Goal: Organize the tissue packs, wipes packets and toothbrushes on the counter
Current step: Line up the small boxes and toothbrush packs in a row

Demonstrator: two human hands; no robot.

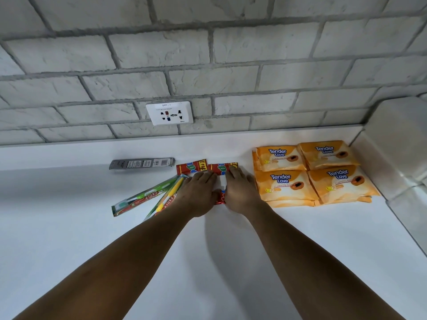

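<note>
The left hand [199,192] and right hand [240,192] press flat, fingers straight and close together, on the red tissue packs [191,168] on the white counter [69,227]. Packaged toothbrushes [143,195] fan out just left of them, and stacked orange Tender Love wipes packets [284,183] sit to the right.

Soft, even indoor light; wide-angle view.
The white bench [69,239] is bright, a faint shadow lies between the forearms [115,262], and the brick wall [208,54] lines bow at the edges.

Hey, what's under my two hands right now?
Red tissue packs lie under the left hand and right hand. Only their far ends and a near edge show; the rest is covered.
</note>
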